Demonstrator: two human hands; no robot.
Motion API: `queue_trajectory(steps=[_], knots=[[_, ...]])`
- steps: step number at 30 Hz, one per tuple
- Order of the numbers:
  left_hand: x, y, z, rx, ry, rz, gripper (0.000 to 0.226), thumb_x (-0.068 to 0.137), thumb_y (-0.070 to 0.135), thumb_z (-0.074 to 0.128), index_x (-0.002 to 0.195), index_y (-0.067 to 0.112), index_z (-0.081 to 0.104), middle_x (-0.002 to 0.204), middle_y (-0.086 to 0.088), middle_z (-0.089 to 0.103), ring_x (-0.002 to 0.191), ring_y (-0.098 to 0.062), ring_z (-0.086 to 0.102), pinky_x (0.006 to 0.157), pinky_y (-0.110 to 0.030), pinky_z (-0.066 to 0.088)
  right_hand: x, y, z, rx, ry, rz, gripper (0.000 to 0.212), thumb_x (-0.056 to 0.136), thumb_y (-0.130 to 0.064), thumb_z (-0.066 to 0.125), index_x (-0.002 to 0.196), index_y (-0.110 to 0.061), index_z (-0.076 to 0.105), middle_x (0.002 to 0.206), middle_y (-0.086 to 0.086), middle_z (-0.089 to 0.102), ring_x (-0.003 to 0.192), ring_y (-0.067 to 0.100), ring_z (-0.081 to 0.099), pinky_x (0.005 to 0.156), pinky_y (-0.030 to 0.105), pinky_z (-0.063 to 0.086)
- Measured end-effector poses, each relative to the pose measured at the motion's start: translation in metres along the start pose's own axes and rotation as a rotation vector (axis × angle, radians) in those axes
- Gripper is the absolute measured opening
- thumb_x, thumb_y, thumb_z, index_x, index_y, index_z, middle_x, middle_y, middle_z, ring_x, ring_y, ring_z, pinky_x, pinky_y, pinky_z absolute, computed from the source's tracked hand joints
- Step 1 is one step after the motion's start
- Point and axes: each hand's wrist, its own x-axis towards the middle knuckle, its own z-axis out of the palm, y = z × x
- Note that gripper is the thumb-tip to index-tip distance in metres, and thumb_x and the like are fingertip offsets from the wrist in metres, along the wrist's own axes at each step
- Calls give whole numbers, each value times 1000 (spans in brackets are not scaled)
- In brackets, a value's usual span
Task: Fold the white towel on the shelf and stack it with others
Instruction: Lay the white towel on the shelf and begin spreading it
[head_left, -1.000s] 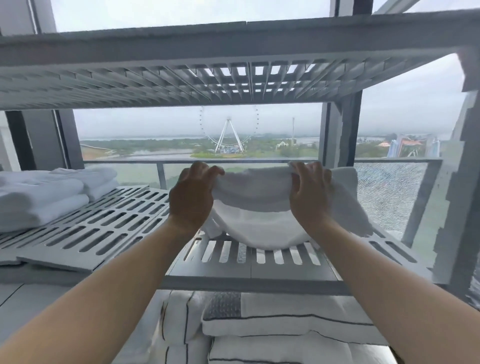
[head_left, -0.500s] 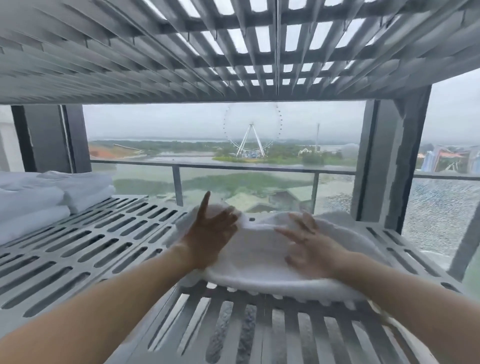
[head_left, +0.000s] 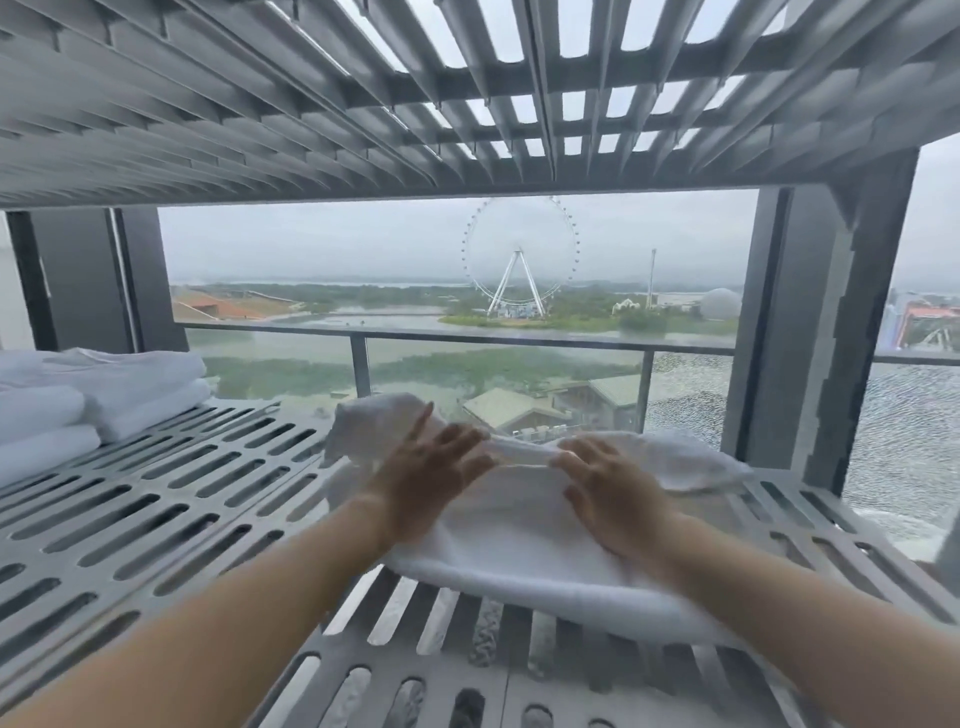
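left hand (head_left: 431, 491) + right hand (head_left: 615, 501) flat, pressing soft white towel (head_left: 519, 551), no grip; white folded-towel stack (head_left: 130, 395) well left of left hand

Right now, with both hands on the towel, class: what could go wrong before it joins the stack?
1. The white towel is bunched along its far edge beyond the left hand and right hand, so the fold may set crooked.
2. The shelf is slotted; a loose corner could sag into a slot and snag.
3. The folded stack sits apart at the left, so the fold might loosen in transit.
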Motion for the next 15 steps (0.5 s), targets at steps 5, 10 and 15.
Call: queue_trajectory(steps=[5,10,15], knots=[[-19,12,18,-286,-73,-58,52,94,10,37,142,29,31,150,2,33,132,-20,38,114,-36,20,-17,-8,0,133,253,-233,34,73,-8,70,106,-13,64,114,6,63,105,25,60,82,34,53],[-24,14,2,-348,90,35,36,70,8,71,100,28,70,111,-1,66,97,-17,65,73,-28,56,-25,-21,-4,179,74,-388,17,78,-7,62,85,-20,69,86,-2,68,78,21,65,66,24,49],[-30,16,6,-588,-21,-59,28,88,12,50,100,29,68,105,6,65,98,-16,60,79,-23,42,-21,-10,6,308,-2,-240,20,88,-11,52,92,-19,70,96,-2,67,94,17,60,82,22,41]])
